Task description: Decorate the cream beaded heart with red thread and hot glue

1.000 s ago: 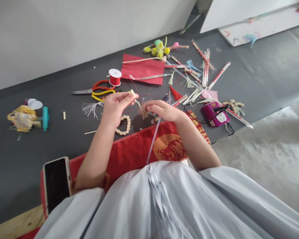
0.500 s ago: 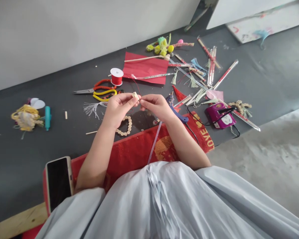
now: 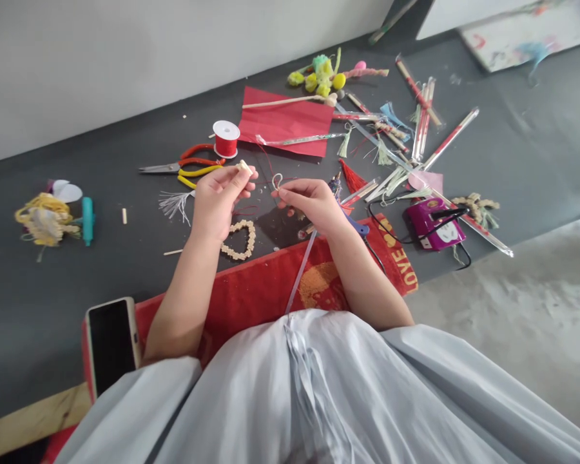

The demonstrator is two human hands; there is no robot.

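Pinched between thumb and fingers of my left hand (image 3: 220, 196) is a small cream-coloured piece (image 3: 244, 167); its exact kind is too small to tell. My right hand (image 3: 314, 201), a little apart to the right, pinches a pale cord loop (image 3: 277, 180) that stands up from the fingertips. Thin red thread (image 3: 267, 154) runs near the right fingers; whether it is attached to anything held cannot be made out. Below my left hand lies a heart-shaped outline of small pale pieces (image 3: 251, 240). A blue glue gun (image 3: 357, 225) is partly hidden behind my right wrist.
Beyond my left hand are a red thread spool (image 3: 226, 147), orange-handled scissors (image 3: 193, 154) and a yellow-handled tool (image 3: 198, 172). Red paper (image 3: 290, 129), wrapped sticks (image 3: 423, 122) and a purple power adapter (image 3: 432, 222) lie further right. A phone (image 3: 111, 345) rests near my lap.
My hands have moved apart from each other. The cream piece has gone left with my left hand, and the cord loop now shows in my right fingers. The camera view has shifted slightly.
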